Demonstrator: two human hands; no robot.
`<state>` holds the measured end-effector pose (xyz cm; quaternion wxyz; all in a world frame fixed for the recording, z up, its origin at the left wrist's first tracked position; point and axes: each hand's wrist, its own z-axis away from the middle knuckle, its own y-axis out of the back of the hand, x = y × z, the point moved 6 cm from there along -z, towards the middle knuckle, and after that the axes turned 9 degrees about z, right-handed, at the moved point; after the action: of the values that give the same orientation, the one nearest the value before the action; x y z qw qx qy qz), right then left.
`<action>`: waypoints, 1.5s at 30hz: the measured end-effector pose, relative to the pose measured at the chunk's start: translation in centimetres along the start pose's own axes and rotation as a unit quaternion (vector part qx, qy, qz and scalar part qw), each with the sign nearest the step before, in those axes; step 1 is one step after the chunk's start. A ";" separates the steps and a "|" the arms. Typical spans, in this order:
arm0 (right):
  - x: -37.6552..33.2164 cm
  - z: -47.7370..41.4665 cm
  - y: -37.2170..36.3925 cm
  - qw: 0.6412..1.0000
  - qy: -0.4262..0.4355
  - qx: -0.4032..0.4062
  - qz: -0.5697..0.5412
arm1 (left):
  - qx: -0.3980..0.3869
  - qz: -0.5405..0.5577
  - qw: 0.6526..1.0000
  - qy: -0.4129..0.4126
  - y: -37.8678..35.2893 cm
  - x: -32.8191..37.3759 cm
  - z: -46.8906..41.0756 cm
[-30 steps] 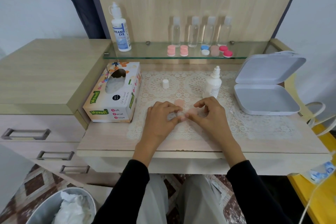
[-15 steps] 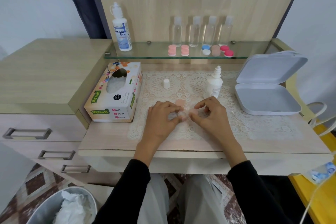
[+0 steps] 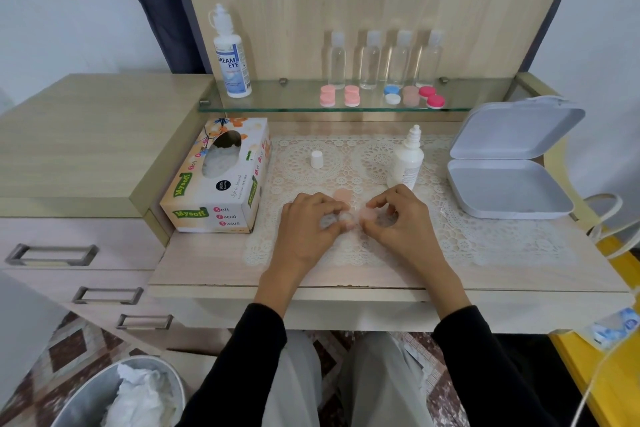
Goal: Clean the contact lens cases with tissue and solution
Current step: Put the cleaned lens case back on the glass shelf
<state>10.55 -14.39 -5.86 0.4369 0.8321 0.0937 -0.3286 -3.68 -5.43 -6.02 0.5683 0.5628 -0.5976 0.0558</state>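
On the lace mat [image 3: 485,239] my left hand [image 3: 308,229] holds down a clear contact lens case [image 3: 341,218] with curled fingers. My right hand [image 3: 401,222] pinches a peach cap [image 3: 367,214] on the case's right cup. A second peach cap [image 3: 343,195] lies on the mat just behind my hands. An uncapped white solution bottle [image 3: 408,159] stands behind my right hand, and its white cap [image 3: 317,159] stands to the left. A Mysoft tissue box [image 3: 221,180] sits left of the mat.
A glass shelf [image 3: 277,104] carries a Dream Eye bottle [image 3: 231,55], several clear bottles [image 3: 370,59] and several coloured lens cases [image 3: 351,95]. An open grey box [image 3: 509,191] sits at the right. A bin with used tissue [image 3: 138,395] stands on the floor below left.
My right hand's fingers have curled and turned slightly on the peach cap. My left hand stays on the case.
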 end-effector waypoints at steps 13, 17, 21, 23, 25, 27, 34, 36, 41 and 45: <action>0.4 0.0 0.6 0.997 -0.035 0.013 -0.064 | -0.003 0.005 1.000 0.002 0.0 -0.2 0.1; 1.0 -0.3 0.5 0.994 -0.068 0.015 -0.088 | -0.001 0.001 1.000 0.008 0.1 0.1 0.1; 1.4 -0.3 0.5 0.987 -0.109 0.025 -0.116 | 0.000 -0.002 1.000 0.007 0.2 0.2 0.1; 1.1 -0.4 0.5 0.990 -0.103 0.023 -0.092 | 0.001 -0.004 1.000 0.006 0.2 0.2 0.2; 0.6 -0.5 0.5 0.994 -0.088 0.025 -0.068 | 0.002 -0.005 1.000 0.007 0.2 0.3 0.2; 0.2 -0.5 0.4 0.996 -0.074 0.028 -0.048 | 0.002 -0.005 1.000 0.009 0.3 0.4 0.2; -0.4 -0.3 0.6 0.998 -0.040 0.030 -0.049 | 0.003 -0.007 1.000 0.010 0.3 0.7 0.3; 0.0 -0.1 0.8 0.995 -0.068 0.032 -0.061 | 0.003 -0.009 1.000 0.009 0.3 0.7 0.3; 0.4 0.1 1.1 0.994 -0.061 -0.073 -0.057 | 0.008 -0.018 1.000 0.007 0.4 0.7 0.2; -0.1 0.4 0.8 0.995 -0.035 -0.078 -0.042 | 0.005 -0.052 0.999 -0.008 0.2 0.8 0.2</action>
<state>10.66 -15.15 -5.46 0.4892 0.7790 0.1381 -0.3672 -3.78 -6.00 -5.37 0.5627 0.5967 -0.5716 0.0244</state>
